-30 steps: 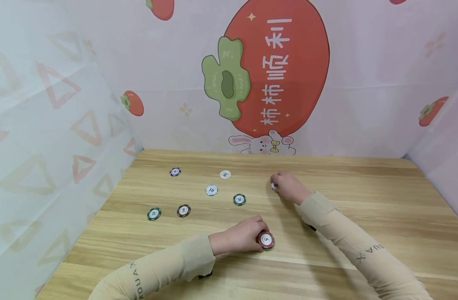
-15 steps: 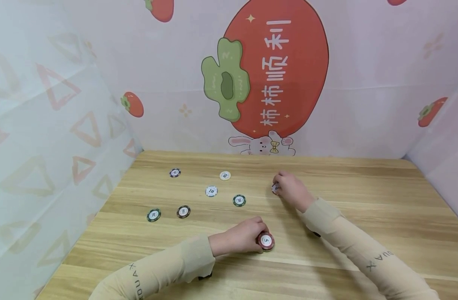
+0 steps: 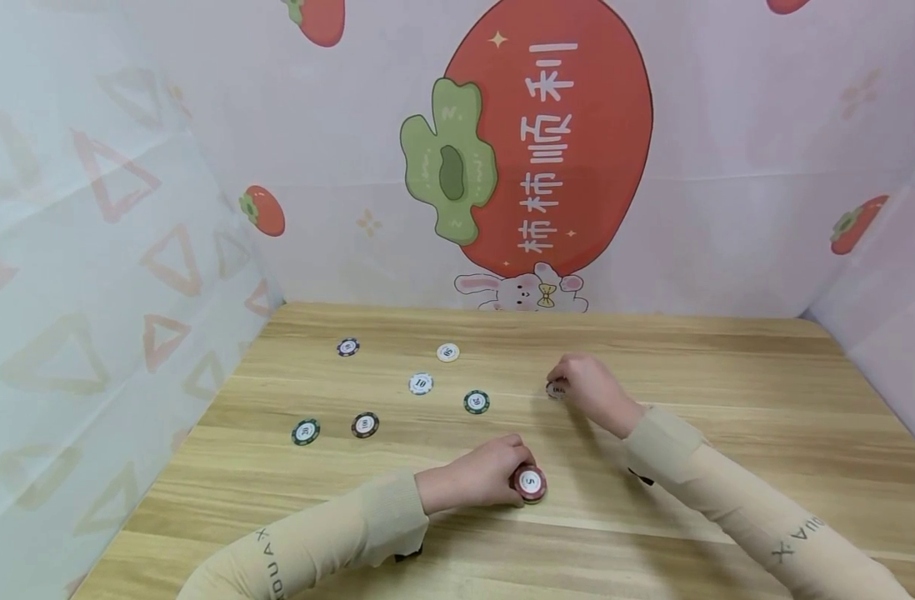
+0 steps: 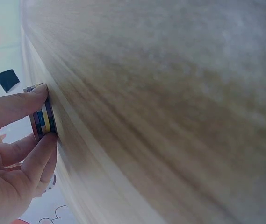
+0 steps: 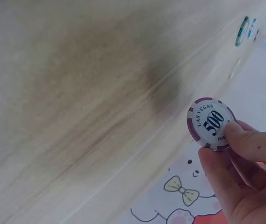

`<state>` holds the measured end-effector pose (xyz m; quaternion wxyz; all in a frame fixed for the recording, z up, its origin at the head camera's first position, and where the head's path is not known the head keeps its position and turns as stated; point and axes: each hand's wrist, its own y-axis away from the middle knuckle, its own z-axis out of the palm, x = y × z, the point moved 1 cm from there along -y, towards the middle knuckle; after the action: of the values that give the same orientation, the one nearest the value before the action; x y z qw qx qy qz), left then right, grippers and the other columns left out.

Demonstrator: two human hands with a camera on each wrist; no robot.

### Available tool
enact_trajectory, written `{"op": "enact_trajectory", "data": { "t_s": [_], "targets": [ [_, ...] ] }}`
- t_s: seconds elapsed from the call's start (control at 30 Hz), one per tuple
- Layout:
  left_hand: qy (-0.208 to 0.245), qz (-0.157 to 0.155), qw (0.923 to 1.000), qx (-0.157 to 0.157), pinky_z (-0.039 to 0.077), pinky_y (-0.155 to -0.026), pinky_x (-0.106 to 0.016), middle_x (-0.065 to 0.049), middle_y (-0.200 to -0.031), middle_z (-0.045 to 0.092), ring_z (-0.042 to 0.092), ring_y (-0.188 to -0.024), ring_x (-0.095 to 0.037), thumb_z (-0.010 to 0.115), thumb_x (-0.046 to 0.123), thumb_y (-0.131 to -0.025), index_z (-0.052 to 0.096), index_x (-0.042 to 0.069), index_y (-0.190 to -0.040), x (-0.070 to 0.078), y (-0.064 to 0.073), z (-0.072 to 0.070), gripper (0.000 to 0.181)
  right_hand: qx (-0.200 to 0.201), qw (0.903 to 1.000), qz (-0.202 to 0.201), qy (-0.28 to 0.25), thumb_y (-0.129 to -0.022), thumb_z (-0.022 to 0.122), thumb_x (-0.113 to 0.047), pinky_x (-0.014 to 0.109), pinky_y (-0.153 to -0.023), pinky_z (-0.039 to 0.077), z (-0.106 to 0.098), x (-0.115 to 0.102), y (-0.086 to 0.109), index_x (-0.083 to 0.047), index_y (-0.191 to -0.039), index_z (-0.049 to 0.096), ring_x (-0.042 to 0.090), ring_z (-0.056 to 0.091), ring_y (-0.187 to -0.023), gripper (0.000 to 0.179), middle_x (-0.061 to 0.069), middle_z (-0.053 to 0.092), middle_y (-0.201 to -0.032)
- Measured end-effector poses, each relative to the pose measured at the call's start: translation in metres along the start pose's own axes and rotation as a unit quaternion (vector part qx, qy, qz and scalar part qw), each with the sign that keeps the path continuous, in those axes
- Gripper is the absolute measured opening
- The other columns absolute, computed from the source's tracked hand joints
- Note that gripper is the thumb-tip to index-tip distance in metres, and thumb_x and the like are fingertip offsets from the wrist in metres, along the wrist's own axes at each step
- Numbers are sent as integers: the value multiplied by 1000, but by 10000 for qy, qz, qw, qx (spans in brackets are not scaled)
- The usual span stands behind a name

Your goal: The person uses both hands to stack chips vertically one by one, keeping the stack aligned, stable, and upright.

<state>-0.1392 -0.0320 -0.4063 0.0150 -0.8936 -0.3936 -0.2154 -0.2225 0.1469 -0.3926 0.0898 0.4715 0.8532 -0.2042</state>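
pinching the rim of a 500 chip [image 5: 210, 122], the right hand [image 3: 596, 396] holds it above the tabletop [image 3: 772, 400], between thumb and fingertips. the left hand [image 3: 478, 473] pinches the sides of a chip stack [image 3: 531, 482] topped by a red 5, low at the tabletop, nearer the person and beneath no other chip.

the 500 chip could slip, i judge, since only its edge is gripped; the stack could shear or topple if the left thumb and fingers pressed unevenly or the right hand knocked it.

counted: two hands, one stack, one held chip, six loose chips. of these, two are green chips [image 3: 476, 402], one a dark 100 chip [image 3: 365, 424], one a white 10 chip [image 3: 421, 383], one a cream 50 chip [image 3: 447, 352], one a purple-rimmed chip [image 3: 348, 347]. how many the stack contains, i cannot tell.
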Motion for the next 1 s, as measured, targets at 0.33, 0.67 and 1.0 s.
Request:
{"op": "enact_trajectory", "data": {
  "t_s": [0.33, 0.67, 1.0],
  "targets": [
    [70, 7, 10000, -17, 41, -75, -12, 6, -90, 51, 49, -80, 0, 80, 17, -67, 62, 10, -99, 0, 0, 0, 36, -273, 9979, 270, -517, -76, 64, 7, 29, -65, 50, -9, -17, 19, 0, -83, 71, 16, 60, -74, 12, 9, 65, -80],
    [40, -8, 10000, -29, 41, -75, -12, 6, -90, 50, 49, -80, 0, 79, 16, -68, 62, 10, -98, 0, 1, -1, 35, -643, 9904, 821, -903, -76, 65, 6, 30, -67, 51, -13, -25, 30, -1, -83, 71, 20, 62, -78, 11, 10, 67, -84],
    [46, 22, 10000, -38, 41, -74, -12, 7, -89, 50, 48, -79, 0, 79, 16, -68, 62, 10, -99, -2, -1, 0, 36, -726, 9862, 722, -1300, -76, 67, 2, 24, -61, 48, -11, -22, 40, -1, -84, 72, 13, 59, -71, 10, 8, 68, -81]
  ]
}}
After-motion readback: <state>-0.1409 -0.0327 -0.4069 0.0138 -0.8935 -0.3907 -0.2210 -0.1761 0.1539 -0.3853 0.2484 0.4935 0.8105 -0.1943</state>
